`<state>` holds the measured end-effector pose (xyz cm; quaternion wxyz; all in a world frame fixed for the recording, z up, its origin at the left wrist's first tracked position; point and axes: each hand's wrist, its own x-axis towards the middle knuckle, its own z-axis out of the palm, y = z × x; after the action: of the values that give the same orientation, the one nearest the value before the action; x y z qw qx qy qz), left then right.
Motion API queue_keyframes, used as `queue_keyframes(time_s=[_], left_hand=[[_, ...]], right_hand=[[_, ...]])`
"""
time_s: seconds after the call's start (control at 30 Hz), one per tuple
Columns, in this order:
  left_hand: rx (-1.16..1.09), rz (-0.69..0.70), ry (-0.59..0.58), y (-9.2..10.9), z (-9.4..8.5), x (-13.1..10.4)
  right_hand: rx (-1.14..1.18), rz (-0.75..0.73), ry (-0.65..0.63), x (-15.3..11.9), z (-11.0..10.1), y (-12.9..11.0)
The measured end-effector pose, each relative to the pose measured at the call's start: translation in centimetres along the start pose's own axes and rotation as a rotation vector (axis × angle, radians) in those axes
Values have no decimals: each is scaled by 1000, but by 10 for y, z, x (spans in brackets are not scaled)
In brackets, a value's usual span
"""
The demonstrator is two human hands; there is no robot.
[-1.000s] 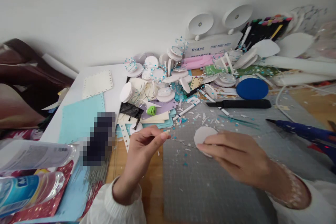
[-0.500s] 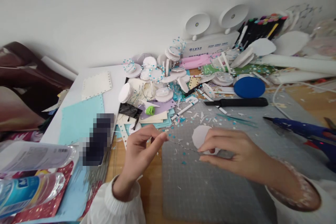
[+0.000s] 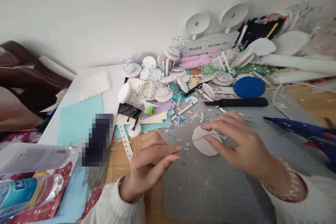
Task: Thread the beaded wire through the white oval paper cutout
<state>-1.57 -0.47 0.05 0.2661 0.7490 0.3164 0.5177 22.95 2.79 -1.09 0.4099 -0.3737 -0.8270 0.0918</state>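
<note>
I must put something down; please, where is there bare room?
Mostly bare: the grey mat nearer than the white disc, beside the right sleeve. A smaller patch lies between the right hand and glue gun. Beyond and left of the knife, piled discs crowd together.

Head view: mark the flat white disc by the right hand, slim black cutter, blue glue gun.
Flat white disc (image 3: 206, 147), head view: lower face.
Slim black cutter (image 3: 243, 102), head view: handle.
Blue glue gun (image 3: 301, 128), head view: barrel.

I'm holding my left hand (image 3: 151, 159) in a fingertip pinch, while my right hand (image 3: 237, 143) is curving inward, thumb beneath fingers.
</note>
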Motion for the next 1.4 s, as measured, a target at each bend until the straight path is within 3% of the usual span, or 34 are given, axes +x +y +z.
queue_keyframes(time_s=[0.1, 0.3, 0.37, 0.5, 0.57, 0.67, 0.8, 0.87, 1.1, 1.23, 1.4], left_hand=[[22, 82, -20, -2, -1, 0], [-10, 12, 34, -1, 2, -3], [-75, -121, 89, -2, 4, -5], [-369, -574, 212, -9, 9, -7], [-437, -699, 219, -12, 8, -6], [-267, -586, 228, -13, 3, -5], [-13, -203, 206, -12, -8, -4], [33, -91, 174, -11, -11, -2], [178, -23, 136, -6, -14, 3], [37, -231, 177, -8, -9, -1], [-412, -614, 176, -10, 5, -4]], right_hand=[[193, 73, 3, 2, -2, -3], [302, 193, 122, -1, -4, -9], [201, 83, 117, -7, -6, -11], [-172, -336, 66, -23, -7, -15], [-235, -441, 22, -24, -5, -15], [-30, -395, -79, -13, -3, -12], [374, 12, -290, 1, -5, -9], [478, 128, -381, 1, -5, -9], [495, 164, -367, -6, 1, -5], [390, 36, -314, -7, 4, -6], [-226, -327, -11, -12, 4, -8]])
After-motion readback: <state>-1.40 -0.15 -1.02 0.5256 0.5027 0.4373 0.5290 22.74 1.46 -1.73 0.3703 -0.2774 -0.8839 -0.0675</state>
